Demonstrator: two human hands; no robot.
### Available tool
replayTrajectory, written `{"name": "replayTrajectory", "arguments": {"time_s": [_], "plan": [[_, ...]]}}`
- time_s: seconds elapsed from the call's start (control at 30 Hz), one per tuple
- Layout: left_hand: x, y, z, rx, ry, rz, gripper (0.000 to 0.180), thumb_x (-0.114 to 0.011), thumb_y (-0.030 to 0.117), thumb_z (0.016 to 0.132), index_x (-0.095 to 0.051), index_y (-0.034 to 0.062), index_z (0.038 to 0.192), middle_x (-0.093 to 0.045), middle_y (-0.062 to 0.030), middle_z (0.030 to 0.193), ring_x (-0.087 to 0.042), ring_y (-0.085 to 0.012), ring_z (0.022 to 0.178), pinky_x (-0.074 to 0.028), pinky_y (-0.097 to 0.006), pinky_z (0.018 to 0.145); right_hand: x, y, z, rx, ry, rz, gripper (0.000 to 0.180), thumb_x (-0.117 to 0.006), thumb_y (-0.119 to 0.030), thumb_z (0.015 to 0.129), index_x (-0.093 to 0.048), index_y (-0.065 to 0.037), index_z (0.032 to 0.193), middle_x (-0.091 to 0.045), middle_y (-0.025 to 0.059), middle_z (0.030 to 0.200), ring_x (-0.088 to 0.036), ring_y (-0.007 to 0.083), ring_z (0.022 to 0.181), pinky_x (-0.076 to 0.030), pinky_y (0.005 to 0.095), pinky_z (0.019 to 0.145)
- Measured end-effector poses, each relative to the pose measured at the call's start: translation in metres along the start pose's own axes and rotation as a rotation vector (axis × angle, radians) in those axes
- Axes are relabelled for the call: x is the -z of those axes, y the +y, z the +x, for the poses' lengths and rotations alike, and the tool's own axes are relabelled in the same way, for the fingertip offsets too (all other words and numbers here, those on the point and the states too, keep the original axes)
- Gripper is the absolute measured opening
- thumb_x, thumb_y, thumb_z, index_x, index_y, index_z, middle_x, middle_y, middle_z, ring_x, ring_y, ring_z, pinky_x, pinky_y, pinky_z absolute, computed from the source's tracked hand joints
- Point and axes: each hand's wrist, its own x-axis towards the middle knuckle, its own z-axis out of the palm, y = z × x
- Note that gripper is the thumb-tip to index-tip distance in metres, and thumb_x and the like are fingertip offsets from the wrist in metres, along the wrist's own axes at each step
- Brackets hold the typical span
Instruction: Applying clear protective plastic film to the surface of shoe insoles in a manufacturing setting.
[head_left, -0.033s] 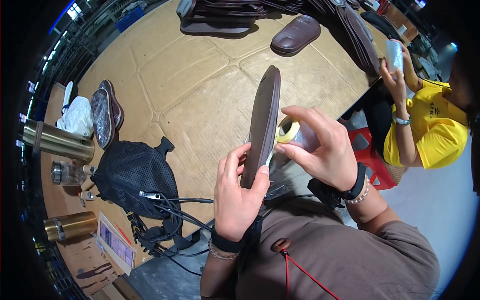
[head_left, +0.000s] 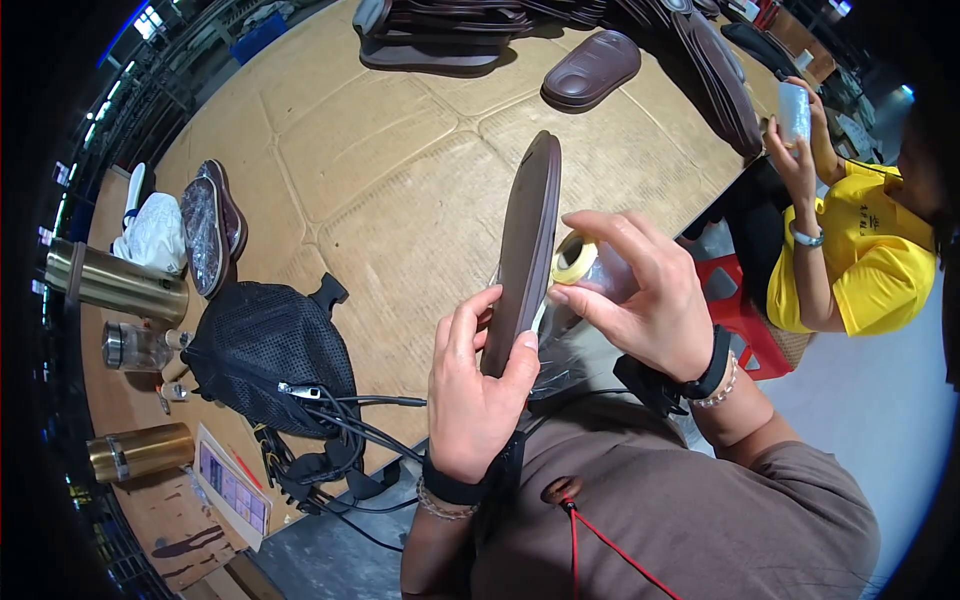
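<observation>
L hand (head_left: 475,405) has soles (head_left: 525,240) pinched near lower end, thumb one side, fingers other; they stand on edge, tilted a bit, up off table (head_left: 370,190), in front of wearer

R hand (head_left: 655,300) has thumb + fingers curled round film roll (head_left: 612,277), yellow core end toward soles; roll is right beside them, can't tell if touching

Status afaict: clear film (head_left: 565,360) hangs below roll by soles' lower end, but most of visible sole face looks bare, so prob early on w/ this one; back side hidden, can't confirm

Done: wrapped pair (head_left: 205,235) at L side of table, shiny film over it, behind bag (head_left: 275,340)

W/o film afaict: bare pair (head_left: 592,70) at far side, plus far stack (head_left: 440,30) and R stack (head_left: 715,80); too cluttered to count, so by look most is left

FYI co-worker (head_left: 870,250) in yellow at R has own roll (head_left: 793,112) up in both hands, apart from ours
</observation>
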Motion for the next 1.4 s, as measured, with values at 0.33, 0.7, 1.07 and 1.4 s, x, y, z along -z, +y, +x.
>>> {"name": "replayTrajectory", "arguments": {"time_s": [0.33,0.7,1.07,1.4], "plan": [[0.001,0.0,-0.001,-0.056,-0.014,0.073,0.044,-0.063,0.009,0.099,-0.056,0.0005,0.142,-0.063,-0.0121,0.124,-0.064,-0.0171,0.108,-0.055,-0.032,0.089,-0.007,-0.004,0.0,0.085,0.093,-0.139,0.054,-0.087,-0.02,0.08,-0.066,-0.01,0.129,-0.065,0.0129,0.102,-0.07,0.0329,0.088,-0.057,0.0414,0.072],[-0.002,0.002,-0.001,-0.025,0.019,0.079,0.051,-0.073,0.019,0.093,-0.058,0.0037,0.139,-0.062,-0.0192,0.123,-0.065,-0.0327,0.109,-0.055,-0.041,0.096,-0.01,-0.009,0.0,0.061,0.098,-0.189,0.055,-0.086,-0.021,0.081,-0.065,-0.011,0.131,-0.064,0.013,0.103,-0.069,0.0332,0.09,-0.057,0.0423,0.073],[0.014,0.012,0.005,-0.111,-0.06,0.253,0.047,-0.071,0.023,0.095,-0.059,-0.0006,0.134,-0.065,-0.0248,0.12,-0.068,-0.0398,0.108,-0.055,-0.046,0.093,-0.009,-0.015,-0.001,-0.007,0.033,-0.21,0.052,-0.085,-0.021,0.083,-0.064,-0.01,0.129,-0.062,0.0154,0.101,-0.067,0.0357,0.089,-0.056,0.0435,0.074],[0.024,0.036,0.022,-0.041,-0.149,0.476,0.037,-0.064,0.031,0.101,-0.063,-0.0016,0.117,-0.072,-0.0198,0.092,-0.073,-0.0284,0.085,-0.055,-0.04,0.078,-0.019,-0.011,-0.001,0.029,0.038,-0.108,0.049,-0.083,-0.023,0.085,-0.064,-0.006,0.127,-0.062,0.0163,0.096,-0.066,0.0362,0.089,-0.054,0.0442,0.076]]}}
